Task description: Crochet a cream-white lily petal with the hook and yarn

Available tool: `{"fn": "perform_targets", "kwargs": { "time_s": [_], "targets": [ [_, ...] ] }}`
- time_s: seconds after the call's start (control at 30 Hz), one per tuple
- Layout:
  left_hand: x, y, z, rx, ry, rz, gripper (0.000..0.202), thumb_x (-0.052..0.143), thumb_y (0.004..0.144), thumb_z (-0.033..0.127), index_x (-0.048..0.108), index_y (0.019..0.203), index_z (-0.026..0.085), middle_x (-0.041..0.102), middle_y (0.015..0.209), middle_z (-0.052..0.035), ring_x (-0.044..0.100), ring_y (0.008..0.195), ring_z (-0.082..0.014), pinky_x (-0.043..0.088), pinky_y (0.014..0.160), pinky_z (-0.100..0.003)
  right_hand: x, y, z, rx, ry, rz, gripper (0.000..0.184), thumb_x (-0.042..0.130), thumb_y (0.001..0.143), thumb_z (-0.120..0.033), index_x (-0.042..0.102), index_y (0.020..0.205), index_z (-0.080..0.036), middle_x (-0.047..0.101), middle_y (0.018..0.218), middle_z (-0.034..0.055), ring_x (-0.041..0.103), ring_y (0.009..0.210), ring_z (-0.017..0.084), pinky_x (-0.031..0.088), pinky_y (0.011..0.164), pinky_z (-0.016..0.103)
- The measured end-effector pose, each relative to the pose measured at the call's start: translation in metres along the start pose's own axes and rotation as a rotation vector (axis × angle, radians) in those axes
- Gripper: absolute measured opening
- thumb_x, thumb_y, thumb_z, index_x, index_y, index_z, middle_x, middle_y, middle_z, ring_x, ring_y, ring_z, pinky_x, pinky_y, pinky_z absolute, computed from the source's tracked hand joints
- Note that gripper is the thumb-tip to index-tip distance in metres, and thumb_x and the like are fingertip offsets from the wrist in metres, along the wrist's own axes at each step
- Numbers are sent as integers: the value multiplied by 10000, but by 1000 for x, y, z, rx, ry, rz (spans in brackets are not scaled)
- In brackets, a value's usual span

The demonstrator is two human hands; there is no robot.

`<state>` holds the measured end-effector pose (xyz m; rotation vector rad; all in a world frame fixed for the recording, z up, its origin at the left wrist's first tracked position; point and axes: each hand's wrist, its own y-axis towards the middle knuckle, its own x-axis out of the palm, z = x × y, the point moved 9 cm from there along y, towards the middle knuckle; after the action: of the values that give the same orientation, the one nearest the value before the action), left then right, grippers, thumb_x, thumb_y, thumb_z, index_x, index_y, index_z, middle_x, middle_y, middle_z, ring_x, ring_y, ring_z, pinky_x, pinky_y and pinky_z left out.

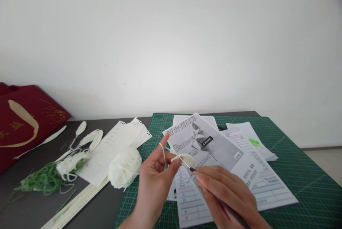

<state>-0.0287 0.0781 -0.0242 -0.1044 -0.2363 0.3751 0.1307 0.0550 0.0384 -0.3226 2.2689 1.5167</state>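
Between the thumb and fingers of my left hand [157, 172] is a small cream crochet piece [188, 160], pinched at its near end. White yarn [162, 152] loops around my raised left index finger. My right hand [224, 190] grips a crochet hook [231, 212] by its dark handle, pen-fashion. The hook's thin metal shaft reaches the edge of the crochet piece; its very tip cannot be made out. A white ball of yarn [124, 167] sits left of my left hand. Beneath both hands lie printed sheets [197, 200], one with a flower picture.
A green cutting mat [283, 175] covers the right of the dark table. Further left are notebook pages [107, 150], a pale ruler [77, 204], green yarn [44, 179], white crocheted petals [81, 128] and a red bag [29, 118]. A bright green clip [253, 142] rests on papers at right.
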Motion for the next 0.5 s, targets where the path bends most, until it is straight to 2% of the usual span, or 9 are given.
{"fn": "perform_targets", "kwargs": {
  "time_s": [0.07,0.13,0.23,0.37,0.5],
  "targets": [
    [-2,-2,5,67,101,29,485,752,713,223,650,1187,213,664,680,20,583,683,-158,450,748,-297,-2,0,0,36,31,24,457,528,799,11,566,1230,-135,777,894,128,743,820,227,641,690,311],
    [-4,-4,12,142,186,68,309,747,711,215,729,1019,226,672,685,8,601,715,-180,450,783,-311,0,2,-7,4,-17,-34,462,544,815,-12,558,1255,-152,779,911,123,747,832,242,642,711,323],
    [-7,-5,15,194,209,111,211,745,705,201,746,913,232,669,666,3,624,770,-208,457,813,-325,3,4,-16,-59,-130,-150,415,581,846,-70,574,1252,-156,775,940,130,742,871,266,631,780,341],
    [-7,-6,14,190,212,128,184,754,698,211,749,881,226,693,687,-16,641,862,-241,470,849,-340,4,6,-23,-124,-186,-202,362,562,872,-71,594,1224,-150,775,937,123,738,889,254,610,833,327],
    [-9,-11,14,189,300,139,390,770,688,213,711,1072,252,750,777,-11,669,839,-238,469,910,-367,6,0,-16,-78,-138,-157,371,545,868,-64,577,1234,-111,764,978,150,728,925,256,617,814,333]
  ]
}}
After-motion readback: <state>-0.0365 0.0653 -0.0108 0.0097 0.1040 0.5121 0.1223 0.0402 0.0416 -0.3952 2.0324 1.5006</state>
